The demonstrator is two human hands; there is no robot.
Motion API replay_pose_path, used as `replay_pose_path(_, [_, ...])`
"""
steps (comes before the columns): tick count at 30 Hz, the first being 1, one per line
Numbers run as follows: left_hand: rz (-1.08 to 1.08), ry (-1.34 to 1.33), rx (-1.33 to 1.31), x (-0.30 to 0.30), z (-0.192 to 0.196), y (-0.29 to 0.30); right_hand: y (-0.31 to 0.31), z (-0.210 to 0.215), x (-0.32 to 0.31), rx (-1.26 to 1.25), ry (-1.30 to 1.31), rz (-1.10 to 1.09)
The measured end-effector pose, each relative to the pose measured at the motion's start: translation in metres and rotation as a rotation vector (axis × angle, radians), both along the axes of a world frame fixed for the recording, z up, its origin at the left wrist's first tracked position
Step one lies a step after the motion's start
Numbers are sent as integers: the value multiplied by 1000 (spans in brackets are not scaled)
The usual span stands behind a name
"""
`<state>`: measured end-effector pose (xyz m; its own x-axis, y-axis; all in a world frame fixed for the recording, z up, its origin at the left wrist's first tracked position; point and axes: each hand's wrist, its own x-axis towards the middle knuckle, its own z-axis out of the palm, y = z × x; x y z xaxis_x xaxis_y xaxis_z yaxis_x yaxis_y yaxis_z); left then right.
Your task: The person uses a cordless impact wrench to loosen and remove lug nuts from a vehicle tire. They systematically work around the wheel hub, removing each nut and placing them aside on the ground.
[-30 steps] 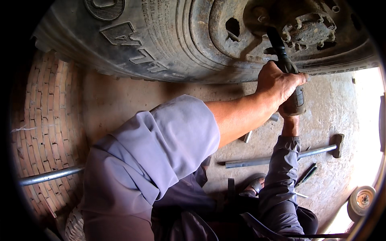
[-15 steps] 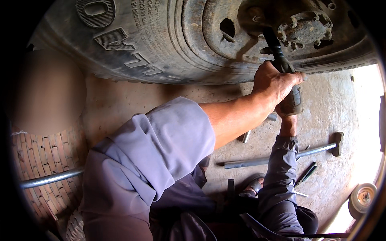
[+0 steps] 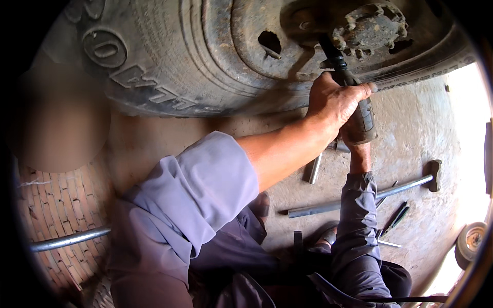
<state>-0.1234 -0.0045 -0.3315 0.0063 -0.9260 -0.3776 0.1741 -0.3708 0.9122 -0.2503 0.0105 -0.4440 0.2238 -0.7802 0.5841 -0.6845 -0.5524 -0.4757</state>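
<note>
Both hands: my left hand [image 3: 336, 100] and right hand [image 3: 357, 141] grip the wrench [image 3: 349, 90].
Floor: dusty concrete [image 3: 411, 133], brick left.
Wrench: dark, grimy, angled at the wheel hub [image 3: 370, 25].

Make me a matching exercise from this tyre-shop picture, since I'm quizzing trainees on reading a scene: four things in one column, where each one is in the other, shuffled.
Things:
1. left hand
2. right hand
3. long-handled hammer
4. small wheel

Places:
A. lying on the concrete floor, right of the sleeves
B. gripping the dark tool from above, near the hub
C. at the far right edge of the picture, low down
D. under the tool's lower end, mostly hidden

Pairs: 1-B, 2-D, 3-A, 4-C
</note>
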Motion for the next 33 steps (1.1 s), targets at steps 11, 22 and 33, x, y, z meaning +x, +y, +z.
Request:
replay_pose_path(11, [-32, 55, 3, 8, 5, 2, 13, 17, 12, 76, -357, 5])
replay_pose_path(22, [-55, 117, 53, 9, 9, 3, 15, 23, 19, 115, -698, -71])
replay_pose_path(33, [-70, 132, -19, 17, -1, 0, 24, 9, 24, 32, -683, -88])
